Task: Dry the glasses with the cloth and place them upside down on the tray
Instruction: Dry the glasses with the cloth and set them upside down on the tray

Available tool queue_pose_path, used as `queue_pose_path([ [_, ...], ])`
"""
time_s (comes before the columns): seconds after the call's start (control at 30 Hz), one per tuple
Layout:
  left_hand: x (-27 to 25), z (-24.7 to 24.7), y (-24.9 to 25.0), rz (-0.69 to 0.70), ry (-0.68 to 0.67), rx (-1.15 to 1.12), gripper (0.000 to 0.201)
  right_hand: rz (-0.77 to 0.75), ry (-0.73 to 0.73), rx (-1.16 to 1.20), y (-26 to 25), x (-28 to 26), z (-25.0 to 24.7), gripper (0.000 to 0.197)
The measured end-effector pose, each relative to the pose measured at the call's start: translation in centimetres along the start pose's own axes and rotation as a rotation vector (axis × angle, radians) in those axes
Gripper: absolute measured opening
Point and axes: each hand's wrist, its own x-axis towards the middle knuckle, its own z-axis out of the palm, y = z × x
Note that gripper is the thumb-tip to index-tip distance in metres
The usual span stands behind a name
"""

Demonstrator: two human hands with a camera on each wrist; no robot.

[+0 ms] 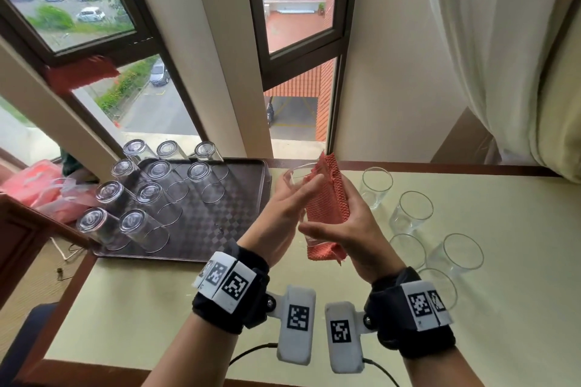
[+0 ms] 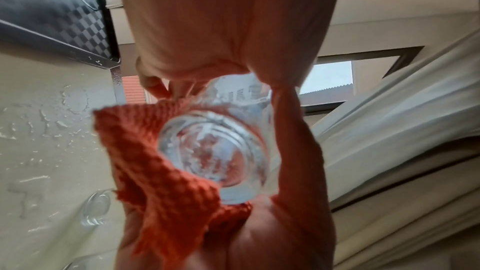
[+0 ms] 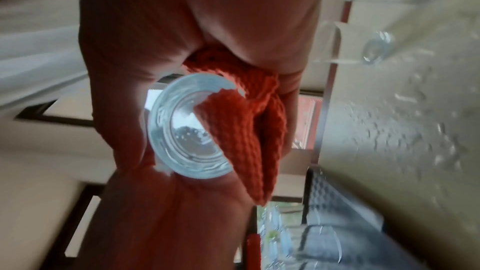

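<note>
Both grips close on one glass (image 1: 294, 181) above the worktop (image 1: 195, 292): the left hand (image 1: 284, 210) curls round it, the right hand (image 1: 349, 229) presses the cloth (image 1: 327, 198) against its side. Rotating the glass steadily should dry it best before the tray (image 1: 217, 229).

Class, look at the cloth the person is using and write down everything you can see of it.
The cloth is salmon-red to orange with a knobbly, waffle-like weave, and looks soft and absorbent. It is folded and wrapped against one side of a clear glass held above the table, between the two hands. The right hand presses it to the glass; the left hand steadies the glass on the other side. One corner sticks up above the fingers, and a loose edge hangs below the grip.
</note>
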Motion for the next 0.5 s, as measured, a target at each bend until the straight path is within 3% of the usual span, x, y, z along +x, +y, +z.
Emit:
queue_pose_path([
  [0.17,0.2,-0.6,-0.4,-0.001,0.023,-0.023,0.107,0.081,-0.136,0.293,0.1,0.1,0.1,0.089],
  [0.27,0.0,-1.3,-0.4,0.016,-0.071,0.025,0.088,0.101,-0.18,0.393,0.0,0.3,-0.1,0.09],
  [0.4,0.5,-2.3,-0.3,0.05,0.116,-0.079,0.088,0.011,-0.01,0.106,-0.5,0.7,-0.4,0.091],
  [0.5,1.0,-1.9,-0.3,0.023,0.064,-0.014,0.094,-0.045,0.012,-0.008,-0.9,0.8,-0.1,0.088],
])
